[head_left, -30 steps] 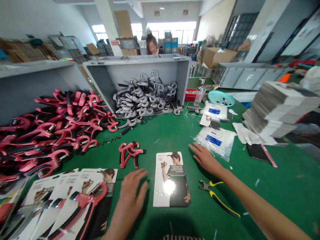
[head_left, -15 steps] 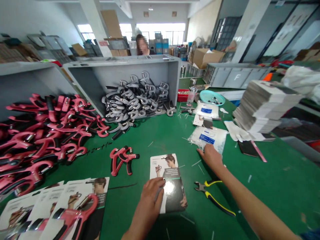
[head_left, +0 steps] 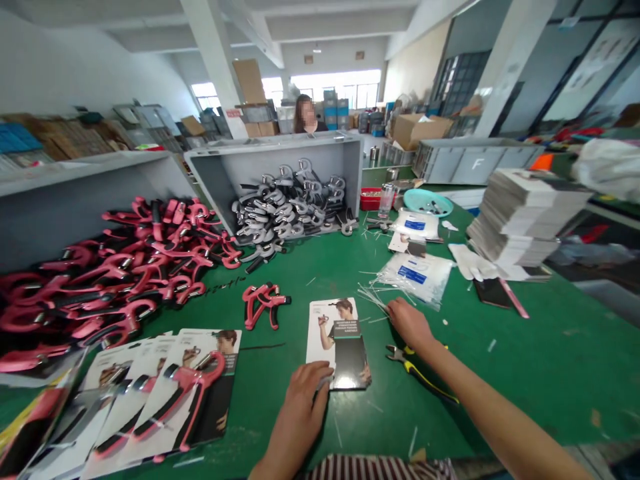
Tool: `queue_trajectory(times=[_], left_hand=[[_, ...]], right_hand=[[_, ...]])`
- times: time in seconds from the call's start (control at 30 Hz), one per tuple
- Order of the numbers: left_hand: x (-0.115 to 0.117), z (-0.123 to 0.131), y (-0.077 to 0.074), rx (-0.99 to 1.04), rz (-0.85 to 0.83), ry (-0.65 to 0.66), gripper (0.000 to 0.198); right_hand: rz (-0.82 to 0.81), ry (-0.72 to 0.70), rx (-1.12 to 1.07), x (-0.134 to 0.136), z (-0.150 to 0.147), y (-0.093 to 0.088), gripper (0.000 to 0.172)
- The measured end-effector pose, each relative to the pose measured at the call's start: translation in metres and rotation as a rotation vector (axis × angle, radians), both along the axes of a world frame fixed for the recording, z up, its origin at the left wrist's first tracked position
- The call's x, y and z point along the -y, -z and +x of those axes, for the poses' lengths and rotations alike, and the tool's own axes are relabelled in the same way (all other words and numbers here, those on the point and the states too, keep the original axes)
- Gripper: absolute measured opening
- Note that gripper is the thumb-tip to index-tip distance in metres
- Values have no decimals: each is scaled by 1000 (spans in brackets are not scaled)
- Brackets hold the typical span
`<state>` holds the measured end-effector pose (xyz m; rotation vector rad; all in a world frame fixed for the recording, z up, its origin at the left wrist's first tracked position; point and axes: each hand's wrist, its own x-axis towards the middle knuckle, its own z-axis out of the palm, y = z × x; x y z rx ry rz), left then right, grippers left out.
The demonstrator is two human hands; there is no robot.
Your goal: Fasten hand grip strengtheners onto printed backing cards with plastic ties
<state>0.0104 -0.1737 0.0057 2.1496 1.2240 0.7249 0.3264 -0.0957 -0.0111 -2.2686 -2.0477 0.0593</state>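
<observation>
Flat on the green table lies a printed backing card (head_left: 353,360). My left hand (head_left: 303,403) rests at its lower left edge, fingers stretched onto it. My right hand (head_left: 407,325) is closed at the fingertips on white cable ties (head_left: 373,298), which fan out to the left. Just above it is a clear bag of cable ties (head_left: 425,273) with a blue label. Cutting pliers (head_left: 425,381) with yellow and black handles lie below my right forearm, partly hidden by it. A red and black hand grip strengthener (head_left: 265,305) sits to the card's upper left.
Several cards with red hand grips (head_left: 185,393) overlap at lower left. A heap of red grips (head_left: 150,260) spills from a grey crate; another crate (head_left: 360,167) holds grey grips. At right stand a stack of cards (head_left: 525,213) and a teal plate (head_left: 427,202). A person (head_left: 306,117) is behind.
My right hand has moved left from the bag, and the cable ties now spread out at its fingertips. My left hand stays on the card. The view has tilted up and shifted left.
</observation>
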Motion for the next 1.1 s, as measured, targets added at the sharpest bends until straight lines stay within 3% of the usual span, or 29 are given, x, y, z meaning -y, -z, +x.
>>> queue_trajectory(times=[0.23, 0.33, 0.4, 0.53, 0.63, 0.73, 0.8, 0.9, 1.0, 1.1], left_hand=[[12, -6, 4, 65, -57, -24, 25], [6, 3, -7, 152, -109, 3, 24], [-2, 17, -20, 253, -161, 15, 24], [-17, 48, -49, 577, -411, -64, 27], [-22, 61, -60, 807, -611, -56, 34], [-21, 59, -63, 966, -712, -49, 28], [-20, 53, -62, 1102, -758, -129, 24], [-19, 43, -60, 1253, -820, -252, 25], [-15, 41, -58, 1301, -898, -287, 25], [-6, 44, -53, 1294, -948, -271, 23]], right_hand=[[81, -3, -92, 5, 18, -26, 32], [94, -22, -199, 19, 13, -40, 38], [36, -96, -455, 33, -1, -51, 42], [-318, -286, -1262, 69, -43, -64, 46], [-482, -322, -1493, 88, -65, -68, 44], [-582, -300, -1615, 93, -72, -70, 46], [-536, -254, -1732, 93, -74, -67, 49], [-232, -140, -1803, 93, -81, -57, 43], [-10, -97, -1669, 98, -94, -46, 33], [114, -198, -1498, 108, -106, -41, 23]])
